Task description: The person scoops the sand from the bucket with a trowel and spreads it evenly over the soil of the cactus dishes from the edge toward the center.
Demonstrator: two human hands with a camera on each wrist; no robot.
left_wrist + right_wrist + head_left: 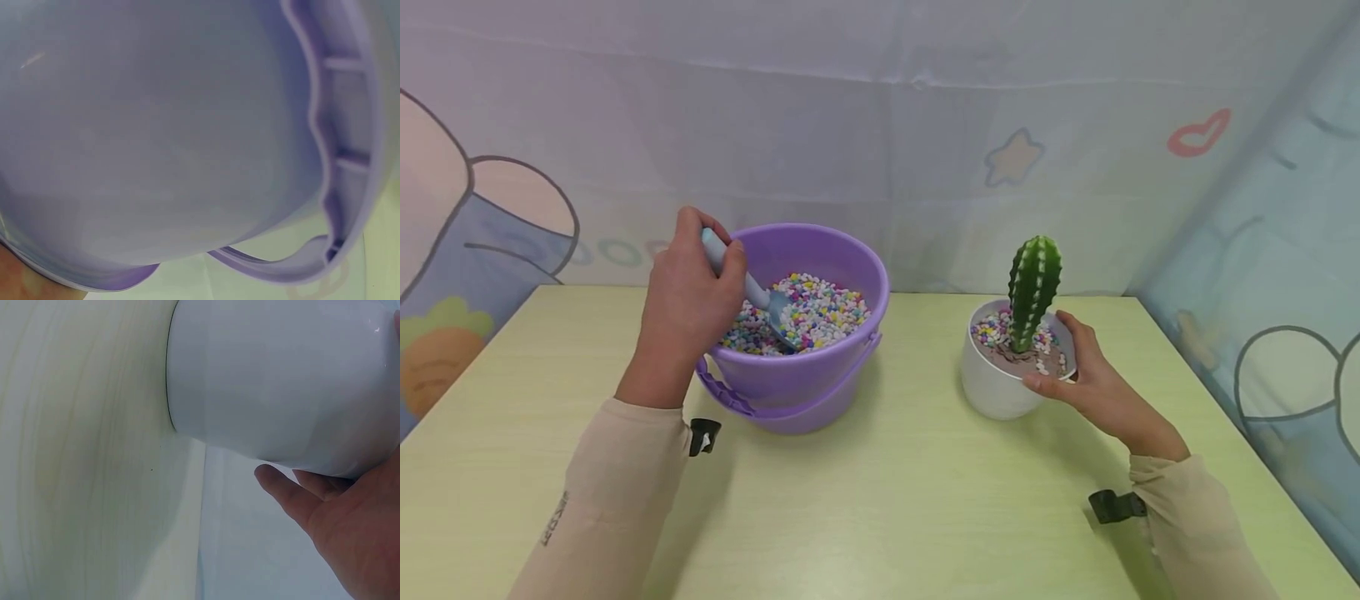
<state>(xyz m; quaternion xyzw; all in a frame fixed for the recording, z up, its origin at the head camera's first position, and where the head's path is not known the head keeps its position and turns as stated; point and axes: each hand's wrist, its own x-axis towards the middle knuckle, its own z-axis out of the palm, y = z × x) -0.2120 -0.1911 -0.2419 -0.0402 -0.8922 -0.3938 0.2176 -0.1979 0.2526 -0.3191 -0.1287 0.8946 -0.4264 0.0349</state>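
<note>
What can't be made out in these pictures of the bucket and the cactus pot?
- Head view: any part of the scoop under the pebbles, which cover it.
- Head view: the lettering on the left sleeve, too small to read.
- Left wrist view: the purple bucket's contents, hidden by its wall.
- Left wrist view: most of the left hand, cut off at the lower left.
- Right wrist view: the white pot's contents, hidden by its side.

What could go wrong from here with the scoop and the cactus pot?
The left hand holds the scoop among loose pebbles in the purple bucket, so some might scatter if it lifts quickly. The right hand holds the white pot at its rim; a hard nudge could tip it.
</note>
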